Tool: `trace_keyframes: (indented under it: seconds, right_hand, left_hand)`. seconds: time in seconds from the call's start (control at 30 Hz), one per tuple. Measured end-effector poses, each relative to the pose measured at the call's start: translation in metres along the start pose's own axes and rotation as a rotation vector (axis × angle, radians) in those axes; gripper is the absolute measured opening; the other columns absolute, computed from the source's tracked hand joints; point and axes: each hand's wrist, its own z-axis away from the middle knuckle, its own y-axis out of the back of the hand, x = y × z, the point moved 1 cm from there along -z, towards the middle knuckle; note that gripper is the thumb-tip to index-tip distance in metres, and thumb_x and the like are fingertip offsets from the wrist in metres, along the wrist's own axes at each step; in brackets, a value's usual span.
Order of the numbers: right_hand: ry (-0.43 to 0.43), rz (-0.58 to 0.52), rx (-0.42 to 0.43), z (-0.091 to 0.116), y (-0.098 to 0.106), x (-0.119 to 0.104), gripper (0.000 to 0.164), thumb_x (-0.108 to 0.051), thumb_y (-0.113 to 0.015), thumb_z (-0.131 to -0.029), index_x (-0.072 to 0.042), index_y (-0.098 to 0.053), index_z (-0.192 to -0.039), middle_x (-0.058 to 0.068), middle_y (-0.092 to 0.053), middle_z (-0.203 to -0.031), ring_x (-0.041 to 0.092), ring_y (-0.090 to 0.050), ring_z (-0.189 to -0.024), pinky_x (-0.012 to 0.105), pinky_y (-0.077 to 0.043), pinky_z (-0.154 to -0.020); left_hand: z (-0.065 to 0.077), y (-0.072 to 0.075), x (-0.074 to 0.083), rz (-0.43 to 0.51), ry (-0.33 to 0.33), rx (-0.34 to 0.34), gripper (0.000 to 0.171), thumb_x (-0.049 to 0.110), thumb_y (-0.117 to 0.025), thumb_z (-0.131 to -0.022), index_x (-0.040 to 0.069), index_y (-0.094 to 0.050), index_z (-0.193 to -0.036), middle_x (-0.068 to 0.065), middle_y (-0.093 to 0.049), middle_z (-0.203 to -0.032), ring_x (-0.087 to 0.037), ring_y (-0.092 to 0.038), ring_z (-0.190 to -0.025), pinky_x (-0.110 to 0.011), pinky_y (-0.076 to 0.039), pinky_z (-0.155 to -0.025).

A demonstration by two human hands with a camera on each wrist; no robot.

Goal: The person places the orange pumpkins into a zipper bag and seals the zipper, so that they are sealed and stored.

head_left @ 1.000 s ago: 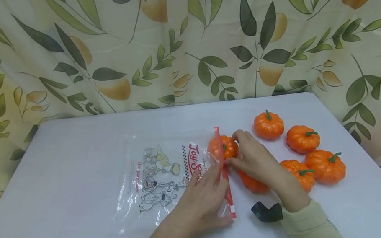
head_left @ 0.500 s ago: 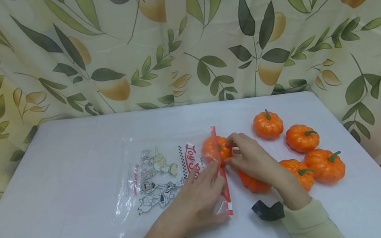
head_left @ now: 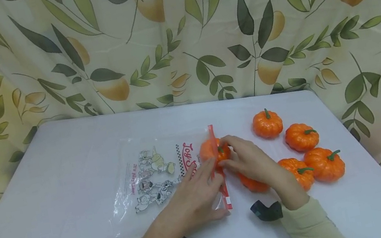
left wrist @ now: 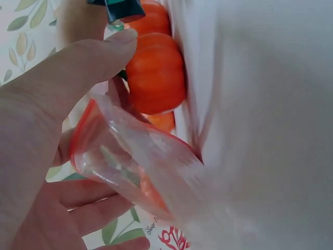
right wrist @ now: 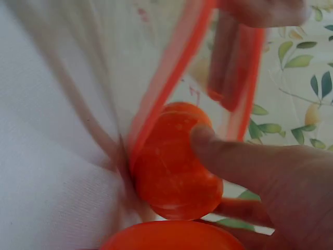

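Note:
In the head view my right hand (head_left: 249, 159) grips a small orange pumpkin (right wrist: 177, 161) at the mouth of a clear zip bag (head_left: 125, 207). The pumpkin's left part lies inside, behind the red zip edge (head_left: 213, 140); its right part is outside, under my fingers. My left hand (head_left: 195, 203) lies over the bag near that edge, fingers extended and touching the film. The left wrist view shows the bag's mouth (left wrist: 86, 130) gaping, with the left thumb (left wrist: 114, 52) apart from the film. Another pumpkin (head_left: 251, 182) sits partly hidden below my right hand.
Several more pumpkins with green stems, such as the back one (head_left: 267, 123) and the right one (head_left: 324, 164), stand on the right of the white table (head_left: 54, 194). A leaf-patterned curtain (head_left: 164, 55) hangs behind. Dark wrist devices (head_left: 266, 210) sit at both wrists.
My right hand has moved left with the pumpkin, which now sits further inside the bag. The bag's red edge has shifted slightly left, and my left hand has moved a little left with it.

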Motion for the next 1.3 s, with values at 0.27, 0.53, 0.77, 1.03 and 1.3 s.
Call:
trace_keyframes:
  seconds: [0.27,0.53,0.77,1.03,1.3]
  right_hand:
    - [-0.101,0.056,0.058,-0.005,-0.004,-0.001,0.042,-0.018,-0.072,-0.091,-0.007,-0.054,-0.127,0.015,-0.06,-0.128,0.031,-0.06,-0.117,0.048,-0.056,-0.096]
    - [-0.121,0.044,0.051,-0.007,-0.007,-0.006,0.036,-0.017,-0.07,-0.092,-0.006,-0.056,-0.123,0.014,-0.065,-0.122,0.031,-0.064,-0.112,0.045,-0.057,-0.094]
    - [-0.115,0.067,0.071,-0.01,-0.011,-0.006,0.032,-0.018,-0.068,-0.094,-0.008,-0.057,-0.122,0.015,-0.068,-0.122,0.032,-0.065,-0.116,0.048,-0.055,-0.096]
    - [-0.176,0.131,-0.004,0.005,0.012,-0.003,0.045,-0.032,-0.07,-0.092,-0.011,-0.059,-0.13,0.012,-0.062,-0.134,0.033,-0.058,-0.122,0.057,-0.051,-0.1]
    - [-0.23,0.198,-0.196,0.021,0.029,0.003,0.057,-0.045,-0.075,-0.084,-0.017,-0.059,-0.132,0.005,-0.067,-0.124,0.025,-0.061,-0.111,0.054,-0.055,-0.091]
  left_hand:
    - [-0.002,-0.004,0.002,-0.007,-0.009,-0.028,0.054,0.054,-0.076,-0.08,0.019,-0.055,-0.115,-0.008,-0.028,-0.163,-0.025,-0.027,-0.151,-0.055,-0.028,-0.12]
    - [0.0,-0.003,0.0,0.006,-0.035,-0.012,0.051,0.052,-0.077,-0.08,0.02,-0.054,-0.111,-0.007,-0.029,-0.163,-0.023,-0.025,-0.152,-0.054,-0.026,-0.121]
    - [0.0,-0.003,-0.002,0.014,-0.051,-0.033,0.046,0.051,-0.077,-0.08,0.022,-0.053,-0.108,-0.009,-0.03,-0.162,-0.025,-0.024,-0.153,-0.055,-0.025,-0.122]
    - [-0.001,0.0,-0.005,0.018,-0.027,-0.05,0.054,0.052,-0.078,-0.079,0.022,-0.053,-0.118,-0.006,-0.028,-0.163,-0.023,-0.022,-0.153,-0.056,-0.022,-0.122]
    - [0.002,0.0,-0.007,0.013,-0.039,-0.027,0.055,0.053,-0.078,-0.079,0.022,-0.054,-0.117,-0.007,-0.028,-0.163,-0.024,-0.024,-0.152,-0.056,-0.023,-0.122]
